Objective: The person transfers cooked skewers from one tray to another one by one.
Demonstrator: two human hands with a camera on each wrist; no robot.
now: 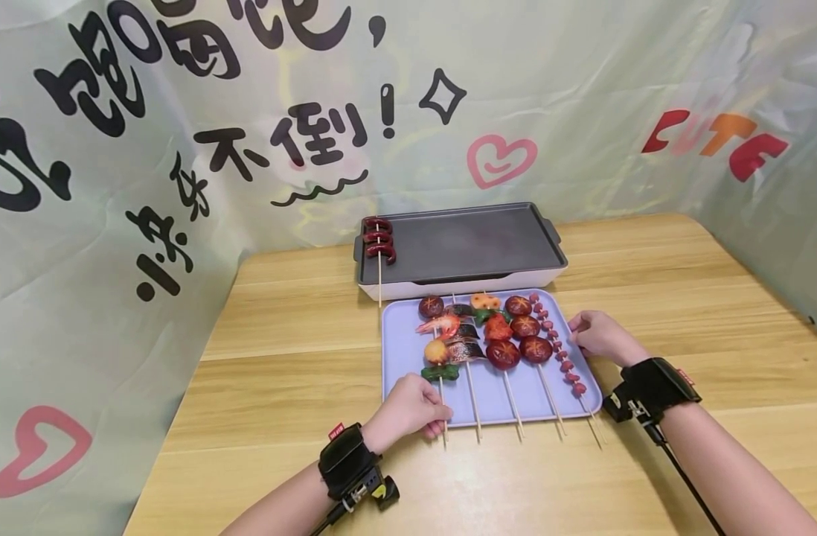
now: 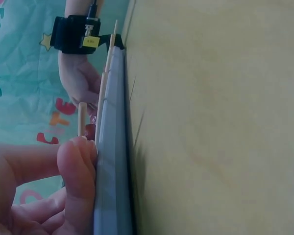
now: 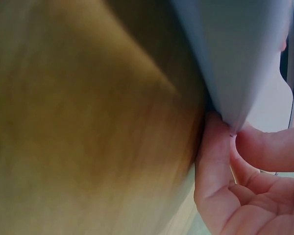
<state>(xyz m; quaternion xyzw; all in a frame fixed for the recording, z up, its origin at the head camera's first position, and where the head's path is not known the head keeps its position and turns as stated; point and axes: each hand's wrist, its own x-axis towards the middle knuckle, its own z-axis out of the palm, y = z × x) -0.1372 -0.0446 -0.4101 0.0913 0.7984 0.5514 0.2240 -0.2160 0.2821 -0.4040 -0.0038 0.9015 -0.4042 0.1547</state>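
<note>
A lavender tray (image 1: 398, 365) lies on the table, bearing several food skewers whose sticks reach past its front edge. My left hand (image 1: 411, 406) is at the front left of the tray. Its thumb and finger pinch the leftmost skewer (image 1: 440, 373), which carries a mushroom cap, shrimp, round ball and green pepper. The wooden stick (image 2: 82, 120) rises from those fingertips in the left wrist view. On the other side, my right hand (image 1: 604, 336) grips the tray's right rim. The right wrist view shows thumb and fingertips (image 3: 218, 132) pinching the tray's edge.
Behind the tray stands a griddle (image 1: 475, 242) with a dark flat plate and white base. A sausage skewer (image 1: 379, 238) lies at its left end, its stick pointing forward over the edge. A printed cloth (image 1: 355, 67) hangs behind the wooden table (image 1: 274, 387).
</note>
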